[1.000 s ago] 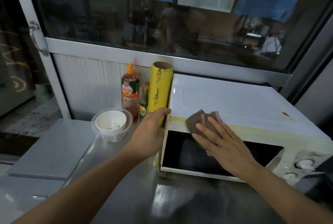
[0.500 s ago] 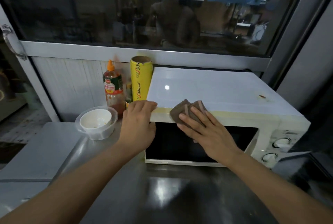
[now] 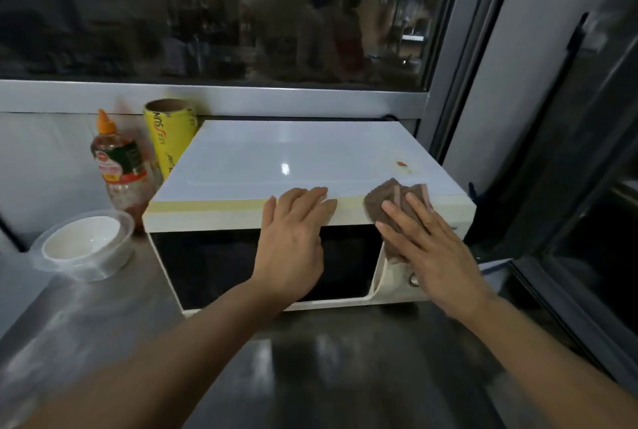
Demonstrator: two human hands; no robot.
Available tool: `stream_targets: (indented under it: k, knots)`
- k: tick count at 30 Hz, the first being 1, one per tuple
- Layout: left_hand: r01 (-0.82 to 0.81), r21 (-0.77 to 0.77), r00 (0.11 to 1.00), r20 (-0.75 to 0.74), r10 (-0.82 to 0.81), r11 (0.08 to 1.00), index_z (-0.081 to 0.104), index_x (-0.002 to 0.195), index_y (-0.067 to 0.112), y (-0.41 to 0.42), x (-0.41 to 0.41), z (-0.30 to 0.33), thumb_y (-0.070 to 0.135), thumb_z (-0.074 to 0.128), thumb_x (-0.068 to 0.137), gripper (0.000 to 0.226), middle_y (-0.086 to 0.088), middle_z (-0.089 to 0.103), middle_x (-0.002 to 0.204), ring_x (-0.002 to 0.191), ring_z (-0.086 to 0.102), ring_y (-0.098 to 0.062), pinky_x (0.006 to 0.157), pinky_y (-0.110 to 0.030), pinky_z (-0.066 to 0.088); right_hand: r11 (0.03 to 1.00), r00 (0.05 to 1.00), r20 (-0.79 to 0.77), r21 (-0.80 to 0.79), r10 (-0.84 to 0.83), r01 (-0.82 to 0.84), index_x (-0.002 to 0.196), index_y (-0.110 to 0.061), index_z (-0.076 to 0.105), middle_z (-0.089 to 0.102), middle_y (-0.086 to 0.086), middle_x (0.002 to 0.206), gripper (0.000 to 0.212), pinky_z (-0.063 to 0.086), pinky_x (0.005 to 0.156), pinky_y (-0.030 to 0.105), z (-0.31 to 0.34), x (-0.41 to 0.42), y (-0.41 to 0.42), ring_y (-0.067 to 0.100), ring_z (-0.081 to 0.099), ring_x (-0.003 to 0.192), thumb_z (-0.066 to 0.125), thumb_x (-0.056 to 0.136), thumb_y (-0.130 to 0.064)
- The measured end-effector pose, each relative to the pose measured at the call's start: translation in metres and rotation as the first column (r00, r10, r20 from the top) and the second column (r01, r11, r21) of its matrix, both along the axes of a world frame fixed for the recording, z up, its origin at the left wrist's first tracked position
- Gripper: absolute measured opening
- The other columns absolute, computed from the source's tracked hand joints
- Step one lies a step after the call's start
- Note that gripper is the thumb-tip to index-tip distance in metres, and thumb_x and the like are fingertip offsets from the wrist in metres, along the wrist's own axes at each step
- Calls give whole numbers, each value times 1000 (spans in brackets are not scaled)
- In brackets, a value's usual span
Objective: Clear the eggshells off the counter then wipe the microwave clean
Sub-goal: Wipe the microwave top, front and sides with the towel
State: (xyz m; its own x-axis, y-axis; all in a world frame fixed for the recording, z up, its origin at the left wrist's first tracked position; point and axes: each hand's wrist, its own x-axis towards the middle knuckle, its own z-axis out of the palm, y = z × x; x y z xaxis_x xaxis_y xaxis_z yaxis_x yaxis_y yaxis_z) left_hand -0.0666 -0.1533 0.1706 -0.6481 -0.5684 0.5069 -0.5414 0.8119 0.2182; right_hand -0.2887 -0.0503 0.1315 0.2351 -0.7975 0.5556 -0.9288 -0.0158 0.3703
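Centrally, the microwave (image 3: 303, 159) sits on the steel counter (image 3: 328, 377), heavy and rigid, probably slick-topped. The right hand (image 3: 435, 249) presses a soft brown cloth (image 3: 383, 200) flat-fingered against its front right corner; the left hand (image 3: 293, 238) rests open on the front top edge, bracing. A small stain (image 3: 400, 163) remains. Bowl (image 3: 83, 242), sauce bottle (image 3: 119, 166) and wrap roll (image 3: 171, 135) stand left, below a dark window (image 3: 214, 14).

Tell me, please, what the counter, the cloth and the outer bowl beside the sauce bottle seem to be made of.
Counter: probably stainless steel, brushed grey with blurry reflections of light.
Cloth: woven fabric, brown with pinkish edging, soft folds under the right hand.
Outer bowl: likely clear thin plastic, see-through, holding a white bowl, ceramic or plastic.
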Motion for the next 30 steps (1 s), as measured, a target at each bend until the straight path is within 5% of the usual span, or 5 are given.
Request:
stream_targets:
  k: [10, 17, 21, 24, 30]
  knots:
    - [-48, -37, 993, -106, 44, 998, 63, 118, 11, 19, -49, -14, -8, 62, 63, 58, -3, 61, 124, 109, 54, -31, 95, -44, 37, 984, 948, 279, -49, -153, 173, 131, -6, 51, 36, 14, 145, 78, 44, 95, 60, -9, -70, 56, 44, 32, 133, 71, 60, 22]
    - [-69, -92, 991, -120, 58, 993, 63, 119, 11, 23, -52, -18, 2, 48, 62, 60, -1, 61, 124, 106, 55, -30, 95, -48, 41, 966, 764, 646, -194, -5, 170, 138, -9, 43, 25, 4, 153, 57, 16, 117, 32, -24, -21, 41, 29, 16, 144, 57, 85, 4]
    - [-53, -103, 993, -112, 42, 993, 62, 121, 11, 24, -51, -19, 3, 49, 60, 63, -1, 60, 126, 111, 54, -30, 95, -48, 41, 982, 696, 714, -173, 71, 77, 143, -13, 34, 15, 2, 156, 52, 24, 115, 48, -30, 34, 11, 26, 4, 146, 49, 93, -9]
    - [-36, -107, 994, -106, 25, 994, 60, 124, 12, 22, -50, -19, 5, 50, 60, 65, -1, 59, 127, 114, 53, -29, 96, -45, 39, 972, 610, 792, -169, 35, 162, 148, -13, 24, -4, 2, 157, 55, 12, 117, 51, -27, 57, -7, 26, -11, 145, 39, 95, -22]
    - [-3, -142, 992, -125, -15, 990, 58, 126, 15, 13, -47, -28, 5, 51, 60, 68, 3, 58, 129, 115, 47, -20, 98, -34, 30, 903, 677, 716, -161, -171, 398, 149, -20, 9, -4, 10, 157, 78, 13, 115, 53, -40, 60, -32, 35, -9, 143, 56, 87, -21]
